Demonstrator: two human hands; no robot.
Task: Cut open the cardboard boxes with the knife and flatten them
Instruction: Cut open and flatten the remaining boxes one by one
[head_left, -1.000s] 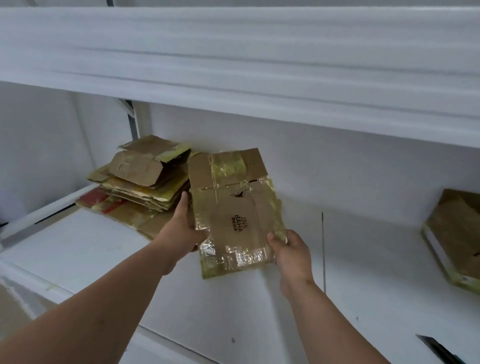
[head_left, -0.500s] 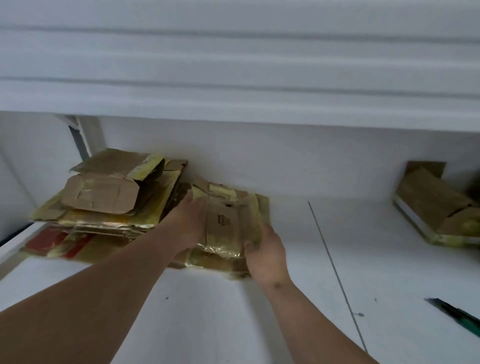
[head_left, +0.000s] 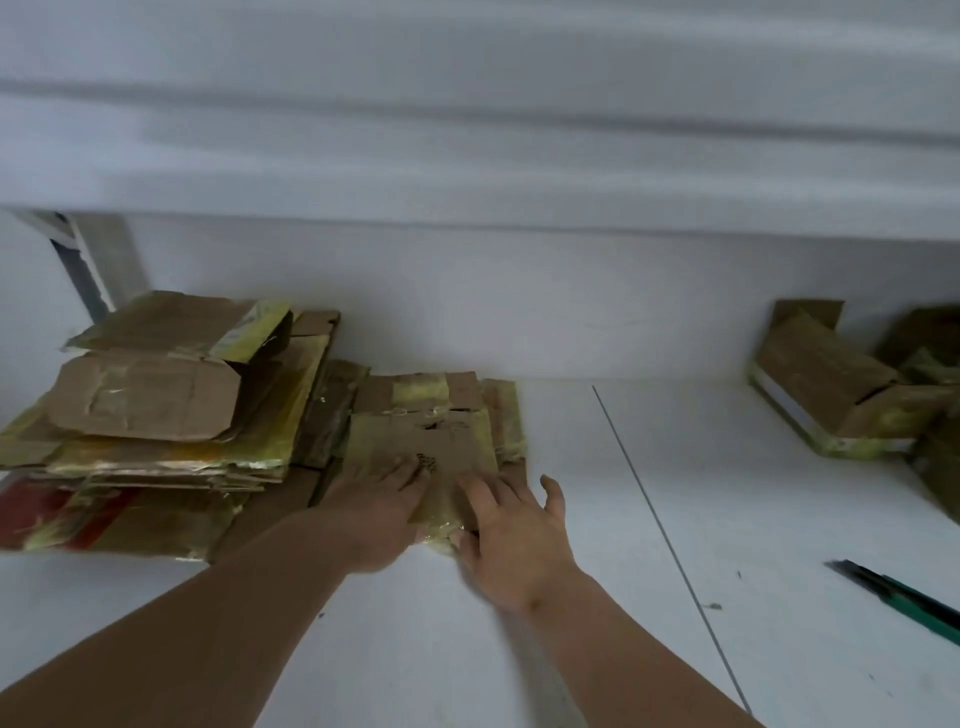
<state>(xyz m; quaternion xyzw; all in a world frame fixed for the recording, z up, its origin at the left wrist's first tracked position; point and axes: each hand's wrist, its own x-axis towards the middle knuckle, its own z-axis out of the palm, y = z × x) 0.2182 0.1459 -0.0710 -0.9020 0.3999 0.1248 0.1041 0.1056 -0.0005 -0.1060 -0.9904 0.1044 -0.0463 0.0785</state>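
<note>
Both hands are flat on the flattened cardboard box (head_left: 431, 436), which lies on the white shelf (head_left: 597, 519) against the back wall, just right of the stack of flattened boxes (head_left: 171, 415). Left hand (head_left: 382, 501): fingers straight, palm down, pressing the box's near-left part, gripping nothing. Right hand (head_left: 511, 535): fingers spread and straight, resting on the box's near-right edge, thumb out over bare shelf; also gripping nothing. The box is brown with yellowish tape and some dark print near the left fingertips; print is too blurred to read. Utility knife (head_left: 904, 597) lies on the shelf at far right, well apart from both hands. Uncut boxes (head_left: 841, 379) sit at the back right.
</note>
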